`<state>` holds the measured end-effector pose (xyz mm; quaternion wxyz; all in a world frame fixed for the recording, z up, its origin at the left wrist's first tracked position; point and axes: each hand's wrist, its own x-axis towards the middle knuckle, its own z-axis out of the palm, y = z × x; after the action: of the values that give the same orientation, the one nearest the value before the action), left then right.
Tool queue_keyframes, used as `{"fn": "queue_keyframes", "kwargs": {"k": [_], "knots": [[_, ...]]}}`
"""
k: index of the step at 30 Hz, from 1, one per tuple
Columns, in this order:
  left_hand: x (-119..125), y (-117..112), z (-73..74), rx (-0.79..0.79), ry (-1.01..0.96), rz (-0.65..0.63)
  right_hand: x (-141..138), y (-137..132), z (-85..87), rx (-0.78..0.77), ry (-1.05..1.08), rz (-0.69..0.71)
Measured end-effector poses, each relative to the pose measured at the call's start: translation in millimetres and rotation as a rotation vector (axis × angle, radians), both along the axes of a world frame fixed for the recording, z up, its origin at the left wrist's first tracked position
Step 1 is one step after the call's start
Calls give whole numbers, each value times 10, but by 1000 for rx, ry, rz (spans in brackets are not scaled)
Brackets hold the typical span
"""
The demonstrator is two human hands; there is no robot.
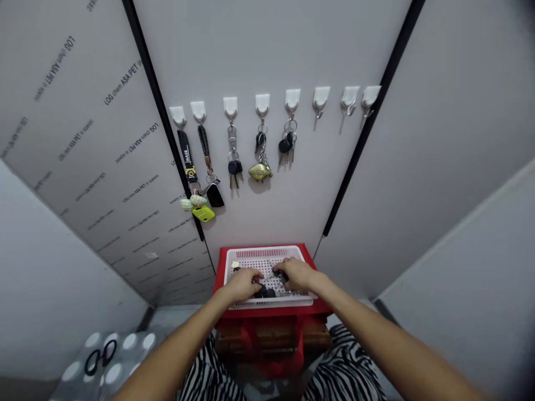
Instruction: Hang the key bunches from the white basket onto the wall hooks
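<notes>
Both of my hands are inside a white perforated plastic basket (270,252). My right hand (296,273) pinches a black-headed key bunch (281,274), with its metal parts just below the fingers. At the left side of the basket, my left hand (243,284) has curled fingers; what lies within them is mostly hidden. Black items (266,292), perhaps keys or a fob, lie against its fingertips. Farther up, white hooks (262,103) run in a row on the panel. Key sets hang from several of them, including one with a gold fish-like charm (260,172).
The basket rests on a red bag (315,306) whose strap (276,367) hangs toward me, over a brown wooden stool (317,337). Black-handled scissors (100,357) lie on wrapped white-capped bottles (112,373) at lower left. Grey panels stand on both sides.
</notes>
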<state>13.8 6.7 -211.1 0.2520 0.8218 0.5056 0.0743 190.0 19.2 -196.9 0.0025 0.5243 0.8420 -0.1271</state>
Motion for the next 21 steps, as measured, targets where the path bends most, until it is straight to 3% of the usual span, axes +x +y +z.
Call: {"fn": "queue_keyframes", "kwargs": {"k": [5, 10, 13, 16, 19, 21], "knots": [[48, 30, -92, -40, -76, 52, -69, -34, -125, 26, 203, -101], [90, 48, -31, -35, -199, 191, -23, 16, 14, -43, 562, -183], [190, 50, 76, 13, -368, 201, -8, 19, 188, 16, 674, -151], [327, 85, 218, -20, -650, 178, 11, 11, 392, 118, 658, -117], [445, 183, 442, -116, -909, 292, 63, 15, 631, 243, 580, -78], [501, 265, 656, -39, -984, 379, 116, 27, 822, 322, 548, -47]]}}
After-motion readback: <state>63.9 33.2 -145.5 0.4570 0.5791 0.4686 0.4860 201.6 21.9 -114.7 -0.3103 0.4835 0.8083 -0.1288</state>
